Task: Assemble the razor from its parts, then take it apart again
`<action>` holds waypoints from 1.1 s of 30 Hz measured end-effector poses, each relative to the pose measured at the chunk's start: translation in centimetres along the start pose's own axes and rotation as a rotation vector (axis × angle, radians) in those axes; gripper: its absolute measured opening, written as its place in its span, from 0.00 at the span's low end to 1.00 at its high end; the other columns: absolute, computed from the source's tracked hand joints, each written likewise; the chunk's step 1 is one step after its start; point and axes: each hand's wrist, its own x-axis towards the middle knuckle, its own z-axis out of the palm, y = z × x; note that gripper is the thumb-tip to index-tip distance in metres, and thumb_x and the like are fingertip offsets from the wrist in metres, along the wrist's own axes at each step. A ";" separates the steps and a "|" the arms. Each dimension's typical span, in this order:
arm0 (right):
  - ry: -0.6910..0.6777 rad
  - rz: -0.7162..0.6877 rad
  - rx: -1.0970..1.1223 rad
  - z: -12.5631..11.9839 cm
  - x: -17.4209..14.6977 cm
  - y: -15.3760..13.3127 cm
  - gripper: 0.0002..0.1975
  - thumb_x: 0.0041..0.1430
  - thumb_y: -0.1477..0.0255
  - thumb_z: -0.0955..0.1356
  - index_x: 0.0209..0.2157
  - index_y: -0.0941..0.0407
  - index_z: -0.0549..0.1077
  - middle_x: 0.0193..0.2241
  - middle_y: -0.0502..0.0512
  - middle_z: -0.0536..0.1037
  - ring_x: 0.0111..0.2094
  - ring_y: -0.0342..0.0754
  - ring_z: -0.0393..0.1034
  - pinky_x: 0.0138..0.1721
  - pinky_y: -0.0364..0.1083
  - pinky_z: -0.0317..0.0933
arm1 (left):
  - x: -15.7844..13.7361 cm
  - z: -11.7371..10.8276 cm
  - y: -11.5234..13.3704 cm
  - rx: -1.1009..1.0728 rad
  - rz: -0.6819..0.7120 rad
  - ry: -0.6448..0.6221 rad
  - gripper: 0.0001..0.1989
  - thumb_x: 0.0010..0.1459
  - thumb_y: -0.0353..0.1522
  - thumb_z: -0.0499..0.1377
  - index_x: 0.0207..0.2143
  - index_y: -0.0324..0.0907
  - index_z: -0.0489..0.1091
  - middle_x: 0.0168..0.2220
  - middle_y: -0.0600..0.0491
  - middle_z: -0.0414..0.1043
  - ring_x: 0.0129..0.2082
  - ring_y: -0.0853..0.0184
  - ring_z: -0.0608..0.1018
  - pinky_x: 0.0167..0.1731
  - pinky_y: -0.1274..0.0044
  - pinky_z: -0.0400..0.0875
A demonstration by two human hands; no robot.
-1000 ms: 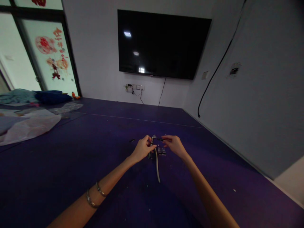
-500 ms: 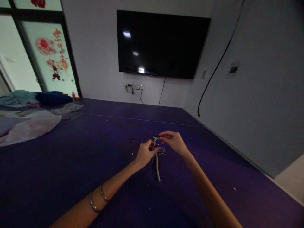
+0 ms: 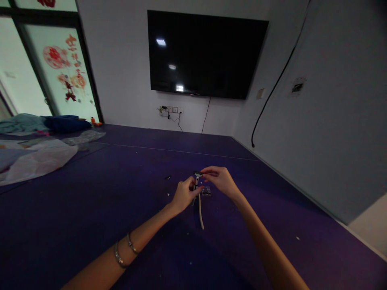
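Observation:
My left hand (image 3: pixel 183 196) is closed around the handle of a razor (image 3: pixel 197 179), which it holds upright with its T-shaped silver and black head on top. My right hand (image 3: pixel 222 180) pinches the right end of the dark razor head (image 3: pixel 198 173) between thumb and fingers. Below my left hand, a pale, slightly curved rod (image 3: pixel 200 213) extends toward me; whether it joins the razor is hidden. Just right of my left thumb lies a small clear case (image 3: pixel 206 191) with dark pieces in it. A small black piece (image 3: pixel 167 177) rests on the purple surface to the left.
The broad purple surface (image 3: pixel 121 193) carries small white scraps. Clear plastic sheeting (image 3: pixel 45 159) and blue cloth (image 3: pixel 66 123) lie at the far left. A television (image 3: pixel 208 54) hangs on the wall ahead, above sockets. A black cable (image 3: pixel 273 88) dangles at the right wall.
Both hands keep their hold on the razor and have barely moved. The view has shifted very slightly.

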 end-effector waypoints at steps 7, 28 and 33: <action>-0.021 -0.027 -0.044 -0.1 -0.1 -0.3 0.06 0.46 0.73 0.68 0.29 0.59 0.75 0.27 0.54 0.76 0.29 0.46 0.71 0.32 0.45 0.65 | 0.1 0.0 -0.1 0.009 0.004 0.001 0.11 0.51 0.37 0.59 0.25 0.39 0.64 0.15 0.62 0.58 0.15 0.76 0.61 0.18 0.82 0.52; -0.045 -0.028 -0.015 0.0 -0.3 -0.5 0.02 0.45 0.74 0.67 0.25 0.58 0.70 0.25 0.52 0.75 0.29 0.44 0.70 0.34 0.45 0.64 | 0.1 -0.1 0.3 0.011 -0.033 -0.008 0.12 0.50 0.37 0.59 0.22 0.40 0.61 0.14 0.62 0.59 0.15 0.75 0.63 0.18 0.81 0.53; -0.033 -0.036 -0.002 0.0 -0.2 -0.2 0.02 0.45 0.75 0.68 0.25 0.58 0.70 0.26 0.52 0.75 0.31 0.44 0.71 0.37 0.46 0.65 | 0.1 -0.1 0.4 0.023 -0.040 0.004 0.11 0.52 0.37 0.57 0.23 0.40 0.62 0.14 0.62 0.59 0.15 0.75 0.64 0.18 0.81 0.54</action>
